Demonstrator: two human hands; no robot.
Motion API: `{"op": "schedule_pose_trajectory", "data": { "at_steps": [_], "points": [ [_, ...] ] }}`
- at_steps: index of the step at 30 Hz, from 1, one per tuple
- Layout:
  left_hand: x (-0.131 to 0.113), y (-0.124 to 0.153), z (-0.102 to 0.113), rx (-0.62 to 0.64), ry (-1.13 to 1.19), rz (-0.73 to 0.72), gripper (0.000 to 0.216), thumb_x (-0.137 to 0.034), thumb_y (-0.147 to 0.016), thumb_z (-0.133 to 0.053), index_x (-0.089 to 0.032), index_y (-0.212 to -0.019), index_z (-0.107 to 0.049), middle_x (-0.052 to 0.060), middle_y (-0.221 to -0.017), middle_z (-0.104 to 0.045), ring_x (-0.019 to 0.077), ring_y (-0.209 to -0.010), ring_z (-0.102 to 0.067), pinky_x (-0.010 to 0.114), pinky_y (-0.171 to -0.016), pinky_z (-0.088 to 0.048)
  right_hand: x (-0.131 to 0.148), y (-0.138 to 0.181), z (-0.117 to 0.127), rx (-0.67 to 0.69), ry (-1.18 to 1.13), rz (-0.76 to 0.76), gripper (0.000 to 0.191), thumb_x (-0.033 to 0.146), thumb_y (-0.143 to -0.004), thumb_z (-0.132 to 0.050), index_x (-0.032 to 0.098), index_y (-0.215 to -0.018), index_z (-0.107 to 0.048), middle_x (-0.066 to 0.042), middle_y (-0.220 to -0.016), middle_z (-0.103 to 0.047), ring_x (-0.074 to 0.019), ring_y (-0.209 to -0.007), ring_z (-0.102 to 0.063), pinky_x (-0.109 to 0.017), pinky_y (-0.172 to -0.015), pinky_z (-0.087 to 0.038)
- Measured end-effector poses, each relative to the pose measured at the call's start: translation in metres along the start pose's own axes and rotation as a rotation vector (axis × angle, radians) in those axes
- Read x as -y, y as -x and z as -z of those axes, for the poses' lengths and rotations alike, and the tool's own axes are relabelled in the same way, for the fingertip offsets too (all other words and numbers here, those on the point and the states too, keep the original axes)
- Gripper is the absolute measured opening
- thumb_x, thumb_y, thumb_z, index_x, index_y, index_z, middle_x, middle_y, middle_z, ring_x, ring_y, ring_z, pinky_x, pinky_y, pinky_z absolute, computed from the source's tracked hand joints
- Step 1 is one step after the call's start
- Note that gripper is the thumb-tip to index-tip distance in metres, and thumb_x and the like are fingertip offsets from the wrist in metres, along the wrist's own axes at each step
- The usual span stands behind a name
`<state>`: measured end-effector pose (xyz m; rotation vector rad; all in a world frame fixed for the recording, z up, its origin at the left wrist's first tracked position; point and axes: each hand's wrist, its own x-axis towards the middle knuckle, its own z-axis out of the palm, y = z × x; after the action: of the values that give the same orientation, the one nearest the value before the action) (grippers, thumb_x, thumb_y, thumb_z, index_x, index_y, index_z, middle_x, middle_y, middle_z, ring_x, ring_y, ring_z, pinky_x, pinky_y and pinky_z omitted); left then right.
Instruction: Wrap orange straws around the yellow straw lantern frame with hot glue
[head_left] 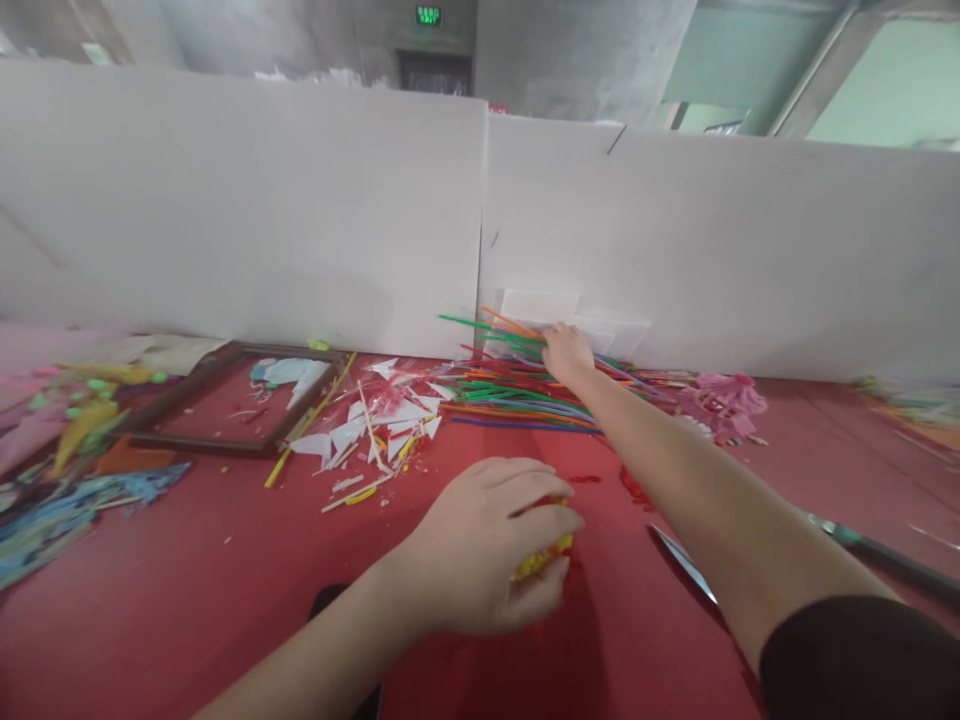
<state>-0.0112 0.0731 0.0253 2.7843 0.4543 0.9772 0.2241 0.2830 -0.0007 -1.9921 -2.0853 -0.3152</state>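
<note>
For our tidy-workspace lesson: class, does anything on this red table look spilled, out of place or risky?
Yes. White paper scraps lie strewn beside the wooden frame, and a bare metal blade lies right under the right forearm, an unsafe spot. The coloured sticks lie in a loose heap.

Head-worn view, downward, close over table (225,580)

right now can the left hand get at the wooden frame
Likely yes, but its grip is taken: the left hand holds a yellow piece; only paper scraps lie between it and the wooden frame.
</note>
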Motion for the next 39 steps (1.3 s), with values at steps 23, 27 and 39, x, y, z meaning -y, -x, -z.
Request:
{"op": "schedule_pose_trajectory", "data": {
  "at_steps": [23, 27, 39],
  "points": [
    [0.002, -0.001, 0.007, -0.027, -0.04, -0.096, 0.045, -0.055, -0.094, -0.054, -0.017, -0.115, -0.066, 0.011, -0.116, -0.073, 0.0281, -0.11, -0.067, 0.046, -0.102, -0.048, 0.064, 0.001, -0.018, 0.056, 0.006, 0.265, 0.036, 0.038, -0.096, -0.06, 0.019, -0.127, -0.059, -0.01, -0.13, -0.061, -0.0222, -0.11, -0.064, -0.045, -0.092, -0.056],
    [0.01, 0.0, 0.013, -0.198, 0.23, -0.078, 0.053, -0.061, -0.096, -0.047, -0.015, -0.109, -0.07, 0.013, -0.106, -0.075, 0.0255, -0.102, -0.069, 0.041, -0.097, -0.051, 0.067, 0.0, -0.019, 0.067, 0.058, 0.282, 0.036, 0.038, -0.096, -0.06, 0.019, -0.127, -0.059, -0.01, -0.129, -0.062, -0.0221, -0.109, -0.064, -0.045, -0.092, -0.056],
    [0.071, 0.039, -0.039, -0.866, 0.566, 0.722, 0.055, -0.054, -0.1, -0.041, -0.017, -0.065, -0.063, 0.004, -0.064, -0.066, 0.0154, -0.063, -0.061, 0.028, -0.066, -0.049, 0.092, -0.023, -0.031, 0.182, 0.132, 0.332, 0.037, 0.038, -0.096, -0.062, 0.017, -0.126, -0.06, -0.011, -0.129, -0.062, -0.0225, -0.109, -0.064, -0.044, -0.092, -0.056]
  ]
}}
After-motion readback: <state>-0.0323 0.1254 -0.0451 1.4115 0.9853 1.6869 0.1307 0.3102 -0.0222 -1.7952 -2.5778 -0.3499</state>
